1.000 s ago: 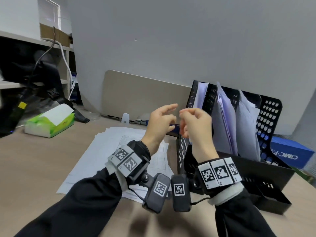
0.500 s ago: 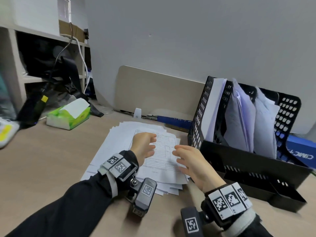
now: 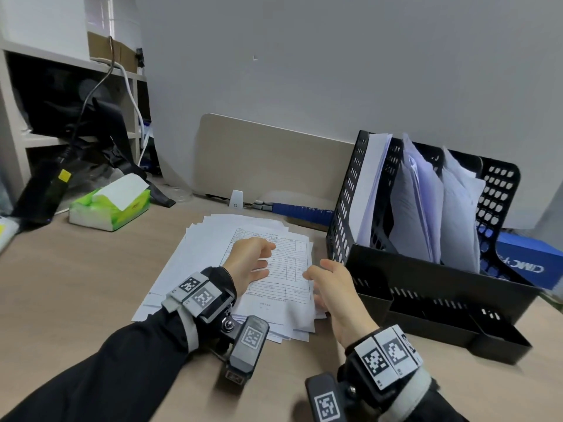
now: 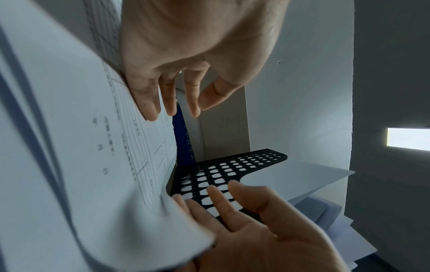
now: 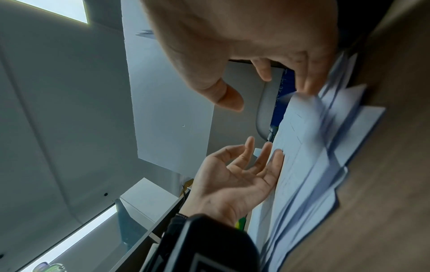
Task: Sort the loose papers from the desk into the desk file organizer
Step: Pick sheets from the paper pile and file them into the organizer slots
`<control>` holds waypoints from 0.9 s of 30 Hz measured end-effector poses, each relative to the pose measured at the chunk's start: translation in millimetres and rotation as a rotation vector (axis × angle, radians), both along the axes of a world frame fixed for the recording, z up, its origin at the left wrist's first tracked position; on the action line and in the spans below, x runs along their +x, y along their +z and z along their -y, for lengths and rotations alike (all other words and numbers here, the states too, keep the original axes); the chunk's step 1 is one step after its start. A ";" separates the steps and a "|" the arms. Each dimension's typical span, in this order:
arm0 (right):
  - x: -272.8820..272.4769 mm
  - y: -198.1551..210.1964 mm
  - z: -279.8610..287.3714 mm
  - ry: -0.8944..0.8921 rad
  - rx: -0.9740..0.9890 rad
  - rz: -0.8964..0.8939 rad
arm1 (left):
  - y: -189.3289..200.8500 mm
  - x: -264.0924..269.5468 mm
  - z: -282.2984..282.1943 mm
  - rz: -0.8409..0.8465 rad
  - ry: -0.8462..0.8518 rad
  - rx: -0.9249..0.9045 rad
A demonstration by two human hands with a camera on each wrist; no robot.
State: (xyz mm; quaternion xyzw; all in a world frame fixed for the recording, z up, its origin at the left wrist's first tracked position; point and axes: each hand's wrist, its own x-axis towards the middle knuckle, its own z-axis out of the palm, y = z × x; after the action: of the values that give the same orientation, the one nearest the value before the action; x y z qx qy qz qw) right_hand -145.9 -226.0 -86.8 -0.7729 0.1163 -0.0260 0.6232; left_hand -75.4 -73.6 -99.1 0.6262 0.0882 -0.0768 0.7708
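- The loose stack of white printed paper sheets (image 3: 243, 269) lies fanned on the tan wooden tabletop (image 3: 76, 284), just left of the black perforated plastic desk file organizer (image 3: 426, 269), whose three upright slots already hold paper.
- Your left hand (image 3: 248, 263) rests on the top form with fingers loosely spread and gripping nothing; your right hand (image 3: 335, 287) is at the stack's right edge, fingers relaxed, with a sheet's corner curling against them (image 4: 186, 208).
- Risk: the sheets are staggered, so lifting at one edge could bring several at once or slide the rest across the tabletop.
- Risk: the slots look full; pushing a limp sheet in could crumple it against the paper inside.
- Hidden: your right fingertips lie under the paper's edge, so you cannot tell whether they pinch it.
- Both wrist views are blurred, and the print is unreadable.
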 end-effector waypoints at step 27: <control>9.4 -21.9 -0.1 0.135 0.277 -0.063 | -4.3 -5.6 5.7 0.033 -0.032 0.032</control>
State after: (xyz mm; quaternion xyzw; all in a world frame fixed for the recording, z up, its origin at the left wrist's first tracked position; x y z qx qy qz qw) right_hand -136.4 -225.9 -108.7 -0.6861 0.0858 0.0566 0.7202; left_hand -81.0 -79.3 -103.4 0.6410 0.0666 -0.0773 0.7607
